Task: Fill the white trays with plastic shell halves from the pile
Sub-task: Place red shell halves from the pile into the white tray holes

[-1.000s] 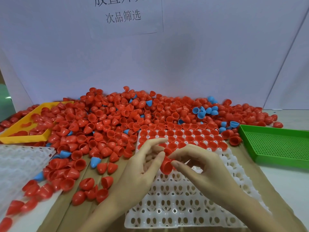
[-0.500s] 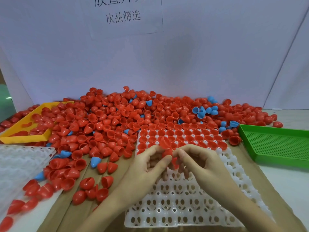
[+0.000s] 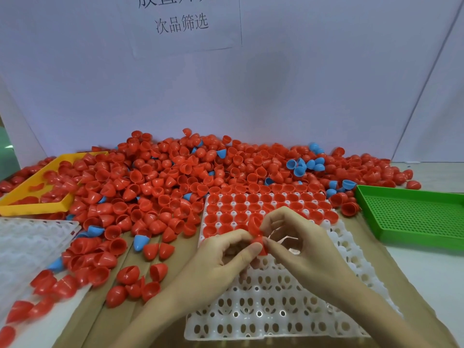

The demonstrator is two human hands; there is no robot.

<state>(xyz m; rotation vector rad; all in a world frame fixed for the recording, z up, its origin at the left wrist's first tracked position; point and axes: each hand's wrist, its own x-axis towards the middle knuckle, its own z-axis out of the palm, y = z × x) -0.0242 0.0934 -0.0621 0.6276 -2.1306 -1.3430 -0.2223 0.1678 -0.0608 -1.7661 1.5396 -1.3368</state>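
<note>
yellow tray [image 3: 15, 207] left | green tray [image 3: 411, 217] right | wall sign [image 3: 182, 23]

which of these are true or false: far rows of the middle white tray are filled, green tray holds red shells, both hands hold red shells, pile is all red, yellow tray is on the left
1. The white tray has red shells in its far rows. True.
2. The green tray holds red shells. False: nothing shows inside it.
3. The left hand and right hand pinch red shell halves. True.
4. The pile is all red. False: blue halves are mixed in.
5. The yellow tray lies at the left. True.
</note>
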